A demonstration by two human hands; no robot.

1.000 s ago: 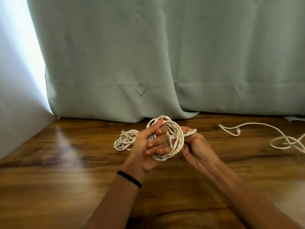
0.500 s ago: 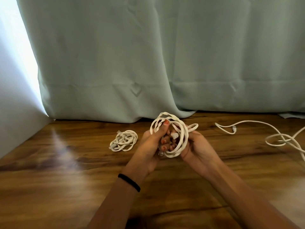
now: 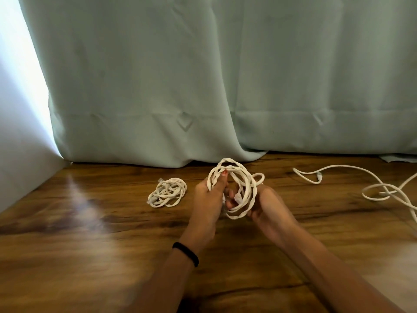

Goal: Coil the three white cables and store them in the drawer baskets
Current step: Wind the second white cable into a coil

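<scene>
Since the earlier frame the left hand point(image 3: 208, 195) has slid off the front of the coiled cable point(image 3: 239, 188), which now stands between both hands at frame centre, its ring upright and facing the camera, slightly taller than wide. The left hand grips its left arc with the thumb up on the strands, while the right hand point(image 3: 268, 205) holds the lower right arc from just beside it. A finished coil point(image 3: 168, 192) lies flat on the floor point(image 3: 90, 256) left of centre, near the left hand, and the loose cable point(image 3: 361, 177) sprawls at the right edge, nearer the right hand, running mostly left to right.
</scene>
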